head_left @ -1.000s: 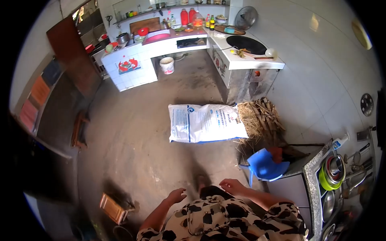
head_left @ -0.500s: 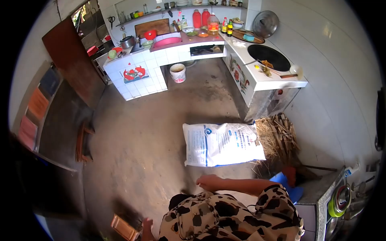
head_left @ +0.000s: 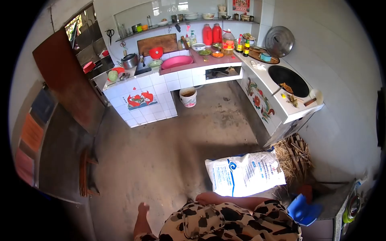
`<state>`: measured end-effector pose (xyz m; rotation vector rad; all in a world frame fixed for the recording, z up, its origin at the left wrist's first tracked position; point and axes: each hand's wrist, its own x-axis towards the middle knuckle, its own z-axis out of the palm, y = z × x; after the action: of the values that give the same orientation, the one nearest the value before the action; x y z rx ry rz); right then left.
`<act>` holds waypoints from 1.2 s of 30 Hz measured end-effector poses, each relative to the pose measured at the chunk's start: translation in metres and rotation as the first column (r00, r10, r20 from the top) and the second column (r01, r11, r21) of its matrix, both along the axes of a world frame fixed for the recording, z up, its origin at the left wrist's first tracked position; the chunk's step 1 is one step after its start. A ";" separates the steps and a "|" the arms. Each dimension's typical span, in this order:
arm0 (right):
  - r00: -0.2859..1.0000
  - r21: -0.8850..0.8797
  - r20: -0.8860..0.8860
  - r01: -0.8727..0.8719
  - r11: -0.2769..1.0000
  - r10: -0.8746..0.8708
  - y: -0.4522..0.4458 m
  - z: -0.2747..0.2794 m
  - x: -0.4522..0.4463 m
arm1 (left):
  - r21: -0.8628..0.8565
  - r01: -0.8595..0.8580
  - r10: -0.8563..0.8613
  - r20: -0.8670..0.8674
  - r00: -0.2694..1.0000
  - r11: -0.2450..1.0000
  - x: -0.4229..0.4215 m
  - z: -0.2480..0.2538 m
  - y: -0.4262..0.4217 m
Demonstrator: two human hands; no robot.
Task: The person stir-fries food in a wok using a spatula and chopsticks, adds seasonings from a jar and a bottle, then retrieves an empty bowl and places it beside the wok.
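Observation:
My left hand hangs low over the bare concrete floor. Its fingers look loosely apart, and nothing shows in them. Across my front, my right hand rests close to my spotted shirt, its fingers curled in; I see no object in it. Just ahead of that hand, a white printed sack lies flat on the floor, apart from it. To the right of the sack are straw and split firewood.
A tiled counter with a pink basin runs along the back. On the right, a stove top holds a large black wok. A white bucket stands under the counter, a wooden stool at left, a blue dustpan-like object at lower right.
The view has tilted up, so the counter and sack sit lower. My left hand has swung forward, and my right hand is drawn closer to my body. The small wooden stool at lower left has left view.

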<state>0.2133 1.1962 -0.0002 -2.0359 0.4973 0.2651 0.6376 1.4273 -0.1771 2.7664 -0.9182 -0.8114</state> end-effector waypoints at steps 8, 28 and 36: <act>0.987 0.005 0.026 0.158 0.987 -0.158 -0.122 -0.009 0.066 | -0.346 0.498 -0.556 -0.087 0.827 0.795 -0.029 0.050 -0.372; 0.921 -0.086 -0.092 0.372 0.924 -0.379 -0.568 -0.018 0.109 | 0.216 0.496 -0.402 -0.364 0.840 0.841 0.129 0.008 -0.628; 0.760 -0.213 0.075 0.644 0.735 -0.645 -0.715 0.027 0.136 | 0.194 0.870 -0.815 -0.306 0.493 0.453 0.180 0.001 -0.905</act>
<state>0.3496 0.4813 0.0268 -1.9379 1.2509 -0.2284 0.8177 0.5220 -0.1764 2.2227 -2.4075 -1.3927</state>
